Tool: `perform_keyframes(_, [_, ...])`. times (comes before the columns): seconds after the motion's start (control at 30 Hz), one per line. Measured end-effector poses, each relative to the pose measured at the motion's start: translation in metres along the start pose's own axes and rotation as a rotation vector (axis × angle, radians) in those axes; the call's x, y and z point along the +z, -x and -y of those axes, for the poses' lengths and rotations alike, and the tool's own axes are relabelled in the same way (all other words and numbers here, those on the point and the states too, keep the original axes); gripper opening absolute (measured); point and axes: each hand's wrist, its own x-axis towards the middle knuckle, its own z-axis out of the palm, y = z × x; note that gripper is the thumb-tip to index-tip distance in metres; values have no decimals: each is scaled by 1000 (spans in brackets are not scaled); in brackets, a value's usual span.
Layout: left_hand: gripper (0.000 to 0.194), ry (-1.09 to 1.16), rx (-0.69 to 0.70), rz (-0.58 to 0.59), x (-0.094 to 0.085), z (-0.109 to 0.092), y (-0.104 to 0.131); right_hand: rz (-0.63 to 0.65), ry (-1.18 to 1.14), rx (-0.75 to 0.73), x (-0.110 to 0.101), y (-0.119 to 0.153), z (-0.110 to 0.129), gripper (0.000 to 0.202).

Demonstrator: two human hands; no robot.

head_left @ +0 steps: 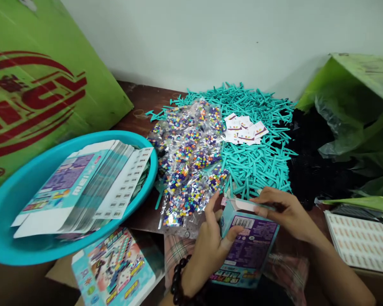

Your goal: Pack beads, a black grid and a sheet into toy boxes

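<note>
Between my hands is a small teal and purple printed carton, its top end open toward the table. My left hand, with a dark bead bracelet at the wrist, grips the carton's left side, thumb across the printed face. At the upper right edge, my right hand pinches the carton's top rim or flap. Just beyond lie clear bags of small coloured cubes and a heap of teal plastic sticks. Whether anything is inside the carton is hidden.
At left, a teal basin holds flat cartons and a sticker sheet. A printed box lies below it. Small printed cards rest on the sticks. Green sacks flank the table; label sheets lie at right.
</note>
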Motion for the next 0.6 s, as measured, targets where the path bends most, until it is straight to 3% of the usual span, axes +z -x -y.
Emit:
perform_keyframes(0.17, [68, 9, -89, 29, -11, 2, 6, 75, -153, 25, 5, -19, -8, 14])
perform_keyframes(0.3, [55, 74, -94, -49, -15, 12, 8, 232, -166, 36, 19, -13, -3, 26])
perform_keyframes(0.47, [50, 86, -58, -127, -26, 31, 12, 330, 112, -152, 34, -1, 12, 54])
perform_keyframes(0.6, [41, -44, -62, -166, -32, 44, 23, 500, 150, -275, 42, -15, 17, 62])
